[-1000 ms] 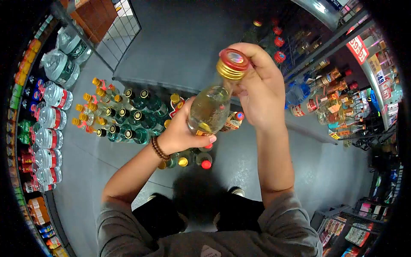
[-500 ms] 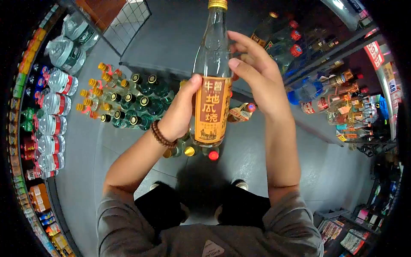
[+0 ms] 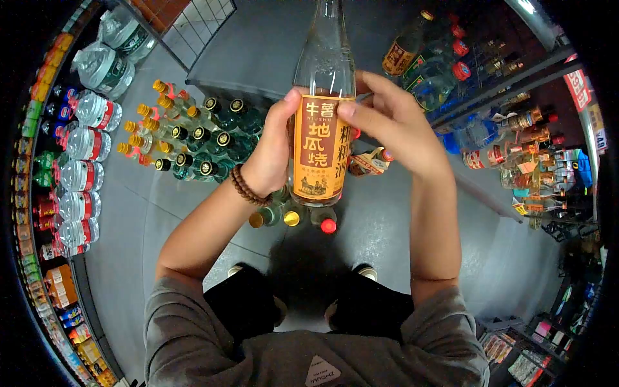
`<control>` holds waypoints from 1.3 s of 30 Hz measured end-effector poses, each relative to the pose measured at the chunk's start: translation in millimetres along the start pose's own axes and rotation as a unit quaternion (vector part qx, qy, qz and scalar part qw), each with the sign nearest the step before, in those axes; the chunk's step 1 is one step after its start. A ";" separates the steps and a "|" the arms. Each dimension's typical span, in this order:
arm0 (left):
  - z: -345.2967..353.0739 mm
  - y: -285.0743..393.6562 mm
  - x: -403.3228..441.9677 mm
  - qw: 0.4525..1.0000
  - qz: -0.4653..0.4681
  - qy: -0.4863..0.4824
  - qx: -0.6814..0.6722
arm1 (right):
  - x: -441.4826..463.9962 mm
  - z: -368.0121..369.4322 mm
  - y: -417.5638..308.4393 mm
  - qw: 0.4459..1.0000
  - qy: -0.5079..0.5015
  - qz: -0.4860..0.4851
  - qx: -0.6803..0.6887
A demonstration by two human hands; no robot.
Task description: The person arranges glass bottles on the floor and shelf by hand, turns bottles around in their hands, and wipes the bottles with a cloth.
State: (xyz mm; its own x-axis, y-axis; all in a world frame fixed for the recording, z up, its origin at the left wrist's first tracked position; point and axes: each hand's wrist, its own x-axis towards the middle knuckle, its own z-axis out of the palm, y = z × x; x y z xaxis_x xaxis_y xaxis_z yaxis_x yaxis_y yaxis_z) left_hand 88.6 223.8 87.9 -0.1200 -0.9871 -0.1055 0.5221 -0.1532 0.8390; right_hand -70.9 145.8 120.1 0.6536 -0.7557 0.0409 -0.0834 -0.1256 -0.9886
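Observation:
A clear glass liquor bottle [image 3: 321, 145] with an orange-yellow label stands tall in front of me, its top cut off by the upper edge of the view. The printed face of the label is turned my way. My left hand [image 3: 269, 151], with a beaded bracelet [image 3: 246, 184] at the wrist, grips the bottle from the left, thumb along its side. On the other side, my right hand [image 3: 393, 119] is closed on it too, with the thumb tip on the label's upper right edge. The other fingers are partly hidden behind the glass.
Green bottles with dark caps [image 3: 222, 138] and yellow-capped bottles [image 3: 158, 122] stand on the floor at left. More bottles with yellow and red caps [image 3: 329, 226] are below the held one. Water jugs [image 3: 84, 171] line the left shelf; bottles [image 3: 412, 55] fill the right shelf.
My right hand has come in against the bottle, its thumb now on the label. The bottle has moved slightly up in view and turned a little, showing more of the label's right side.

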 end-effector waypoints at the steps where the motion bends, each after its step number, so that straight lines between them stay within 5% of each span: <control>1: 0.3 -0.5 0.9 0.999 0.025 0.014 0.024 | -1.0 1.1 1.6 1.000 0.000 -0.001 0.000; 4: -8.3 -8.7 3.7 0.999 0.043 0.022 0.024 | -1.7 7.0 5.1 0.994 0.006 -0.100 -0.035; 8: -15.5 -17.9 10.8 0.996 0.082 -0.025 0.021 | -5.0 10.3 0.6 0.997 0.008 -0.072 0.029; 16: -13.7 -7.8 20.6 0.990 0.115 -0.066 0.056 | -8.9 0.9 -11.9 0.989 0.061 -0.094 -0.099; 20: -26.7 3.2 21.8 0.968 0.146 -0.079 0.190 | -10.1 -2.9 -11.6 0.990 0.066 -0.094 -0.081; 22: -20.9 9.8 22.4 0.959 0.163 -0.081 0.219 | -5.3 -5.4 0.2 0.964 0.110 -0.210 -0.119; 28: -19.1 17.4 39.7 0.957 0.180 -0.082 0.213 | 1.0 -24.2 7.2 0.924 0.133 -0.283 -0.222; 31: -18.5 14.8 61.1 0.947 0.196 -0.070 0.246 | 3.3 -32.6 10.0 0.944 0.153 -0.220 -0.194; 33: -25.1 12.5 79.6 0.911 0.179 -0.038 0.368 | 11.3 -40.4 21.9 0.913 0.177 -0.262 -0.257; 39: -26.2 -6.8 122.4 0.969 0.051 -0.035 0.241 | 27.7 -58.1 65.5 0.935 0.240 -0.147 -0.214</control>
State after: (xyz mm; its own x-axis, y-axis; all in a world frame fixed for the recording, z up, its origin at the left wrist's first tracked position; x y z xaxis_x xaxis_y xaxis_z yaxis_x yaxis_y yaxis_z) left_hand 92.4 102.8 55.4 -0.1546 -0.9879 0.0142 0.0813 0.0016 0.9967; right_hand -102.0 79.3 64.9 0.2911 -0.8364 0.4644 -0.3143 -0.5421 -0.7793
